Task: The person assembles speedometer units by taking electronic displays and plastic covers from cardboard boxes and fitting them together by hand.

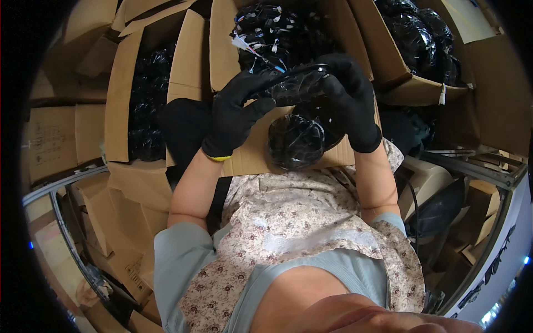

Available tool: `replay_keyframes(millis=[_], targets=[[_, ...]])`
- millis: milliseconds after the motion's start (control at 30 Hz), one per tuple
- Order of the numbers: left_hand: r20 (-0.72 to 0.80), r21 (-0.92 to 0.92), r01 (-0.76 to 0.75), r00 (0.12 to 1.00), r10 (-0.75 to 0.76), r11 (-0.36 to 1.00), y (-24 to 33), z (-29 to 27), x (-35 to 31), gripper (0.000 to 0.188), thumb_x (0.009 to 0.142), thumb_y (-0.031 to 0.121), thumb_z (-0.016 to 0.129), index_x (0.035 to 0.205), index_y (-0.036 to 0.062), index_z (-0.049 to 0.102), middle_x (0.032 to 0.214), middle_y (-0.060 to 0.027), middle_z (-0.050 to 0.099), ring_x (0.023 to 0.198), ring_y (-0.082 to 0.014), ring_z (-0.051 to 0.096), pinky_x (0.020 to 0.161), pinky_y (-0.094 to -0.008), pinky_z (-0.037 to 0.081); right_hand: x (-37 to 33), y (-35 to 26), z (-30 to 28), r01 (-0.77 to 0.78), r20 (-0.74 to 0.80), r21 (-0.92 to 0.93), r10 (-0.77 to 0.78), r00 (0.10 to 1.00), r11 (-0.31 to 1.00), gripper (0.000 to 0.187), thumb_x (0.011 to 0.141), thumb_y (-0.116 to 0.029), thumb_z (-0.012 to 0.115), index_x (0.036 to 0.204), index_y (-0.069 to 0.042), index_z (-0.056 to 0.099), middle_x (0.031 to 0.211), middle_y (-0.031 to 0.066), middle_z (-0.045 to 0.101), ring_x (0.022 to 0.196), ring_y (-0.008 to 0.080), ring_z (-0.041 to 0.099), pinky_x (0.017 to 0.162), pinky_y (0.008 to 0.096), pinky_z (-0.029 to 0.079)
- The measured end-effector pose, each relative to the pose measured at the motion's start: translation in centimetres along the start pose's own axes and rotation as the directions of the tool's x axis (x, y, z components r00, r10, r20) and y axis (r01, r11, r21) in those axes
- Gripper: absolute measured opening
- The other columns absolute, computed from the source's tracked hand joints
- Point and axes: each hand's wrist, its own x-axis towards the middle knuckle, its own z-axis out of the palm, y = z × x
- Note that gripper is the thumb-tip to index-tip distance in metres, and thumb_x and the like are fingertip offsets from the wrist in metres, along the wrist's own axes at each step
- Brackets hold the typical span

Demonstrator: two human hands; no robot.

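Note:
Both my hands wear black gloves. My left hand (237, 114) and my right hand (352, 102) grip the two sides of a black coiled cable bundle in shiny clear film (295, 90), raised in front of me. Thin coloured wires with white connectors (252, 49) show just beyond it, and I cannot tell whether they belong to it. Below, a second black film-wrapped bundle (296, 142) rests on a cardboard flap (250, 152) over my lap. Another dark rounded piece lies partly behind that bundle. My gloves cover much of the held bundle's ends.
Straight ahead stands an open carton (220, 47) with many black cables and white connectors. A carton at the left (119, 105) and one at the right (408, 91) hold black wrapped bundles. Metal frames (69, 180) and a beige machine-like object (425, 180) flank me.

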Motion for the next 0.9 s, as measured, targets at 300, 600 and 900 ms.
replay_keyframes(millis=[300, 600, 900], targets=[[0.000, -0.099, 0.096, 0.995, -0.097, 0.990, -1.5, 0.9, -0.6, 0.041, 0.080, 0.005, 0.074, 0.119, 0.0026, 0.063, 0.104, -0.0057, 0.060, 0.094, -0.0152, 0.061, 0.082, -0.0283, 0.050, -1.0, -0.4, 1.0, -0.089, -0.116, 0.085, 0.098, 0.988, 0.992, 0.018, 0.087, -0.014, 0.064, 0.101, -0.002, 0.060, 0.086, 0.0039, 0.058, 0.083, 0.0133, 0.058, 0.075, 0.0270, 0.048], [-0.015, 0.190, -0.145, 0.989, 0.150, 0.971, 1.4, 1.3, 1.4, 0.046, 0.082, 0.004, 0.071, 0.125, 0.0043, 0.056, 0.114, -0.0093, 0.062, 0.098, -0.0198, 0.062, 0.083, -0.0339, 0.050, -0.3, -1.8, 1.8, 0.362, 0.052, -0.502, -0.390, 0.919, 0.786, 0.041, 0.076, -0.012, 0.076, 0.112, -0.005, 0.057, 0.114, 0.0137, 0.056, 0.105, 0.0289, 0.057, 0.094, 0.0404, 0.044], [-0.151, -0.718, -0.018, 0.980, -0.130, 0.696, -2.5, 2.3, 1.5, 0.057, 0.086, 0.017, 0.074, 0.134, 0.0053, 0.046, 0.121, -0.0065, 0.059, 0.114, -0.0165, 0.055, 0.094, -0.0284, 0.045, -0.5, 1.2, 4.1, -0.105, -0.226, 0.574, 0.280, 0.933, 0.812, 0.057, 0.093, -0.027, 0.064, 0.140, -0.007, 0.039, 0.131, 0.0108, 0.049, 0.114, 0.0190, 0.052, 0.097, 0.0305, 0.044]])
